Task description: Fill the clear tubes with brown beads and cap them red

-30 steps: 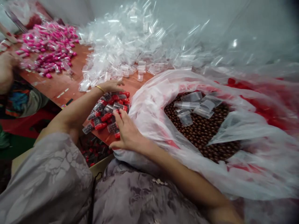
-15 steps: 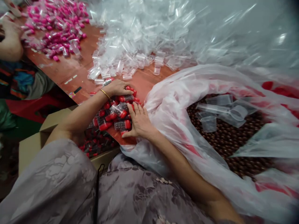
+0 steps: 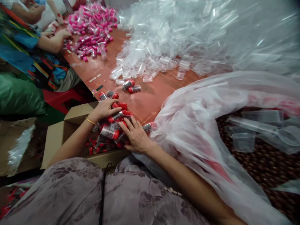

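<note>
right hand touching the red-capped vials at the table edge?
Touching. Head view shows the right hand with fingers pressed onto the pile of red-capped vials, no gap.
</note>
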`<state>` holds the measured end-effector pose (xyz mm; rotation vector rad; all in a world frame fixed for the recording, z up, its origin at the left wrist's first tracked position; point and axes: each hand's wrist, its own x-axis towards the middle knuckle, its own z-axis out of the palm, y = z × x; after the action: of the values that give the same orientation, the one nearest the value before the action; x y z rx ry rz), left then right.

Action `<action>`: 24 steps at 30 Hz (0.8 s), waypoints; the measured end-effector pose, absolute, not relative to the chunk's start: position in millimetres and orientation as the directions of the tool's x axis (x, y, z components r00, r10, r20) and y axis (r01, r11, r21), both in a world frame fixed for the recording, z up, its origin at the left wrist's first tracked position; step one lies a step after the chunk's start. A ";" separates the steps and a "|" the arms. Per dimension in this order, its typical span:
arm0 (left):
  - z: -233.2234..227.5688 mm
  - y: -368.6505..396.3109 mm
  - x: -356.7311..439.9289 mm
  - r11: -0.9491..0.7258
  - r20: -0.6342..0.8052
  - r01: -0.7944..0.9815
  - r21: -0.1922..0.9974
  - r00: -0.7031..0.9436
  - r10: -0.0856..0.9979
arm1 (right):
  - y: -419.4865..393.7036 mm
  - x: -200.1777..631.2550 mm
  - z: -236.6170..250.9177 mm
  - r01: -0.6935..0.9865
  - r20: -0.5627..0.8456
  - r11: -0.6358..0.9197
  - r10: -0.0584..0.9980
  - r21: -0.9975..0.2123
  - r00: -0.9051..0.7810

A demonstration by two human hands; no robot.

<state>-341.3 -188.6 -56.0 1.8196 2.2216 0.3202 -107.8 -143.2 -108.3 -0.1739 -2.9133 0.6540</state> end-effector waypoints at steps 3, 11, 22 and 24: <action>-66.7 -228.2 -341.2 0.275 0.048 0.885 0.375 -0.315 0.948 | -151.1 -119.1 -115.2 0.004 0.165 0.932 0.068 -0.362 -0.984; -88.3 -285.8 -367.0 0.520 0.165 0.758 0.393 -0.614 0.771 | -153.1 -131.5 -123.6 -0.435 0.284 0.832 -0.349 -0.344 -0.893; -81.9 -128.7 -390.1 0.434 0.044 0.833 0.342 -0.476 0.878 | -141.1 -96.8 -72.9 -0.179 0.450 0.839 0.085 -0.514 -0.889; -82.9 -131.0 -374.6 0.461 0.068 0.844 0.273 -0.495 0.866 | -143.7 -81.2 -62.4 -0.165 0.458 0.834 0.115 -0.527 -0.881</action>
<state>-374.6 -131.0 -82.9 1.5339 2.6161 0.4186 -81.2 -143.7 -62.4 0.0369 -2.5305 0.7872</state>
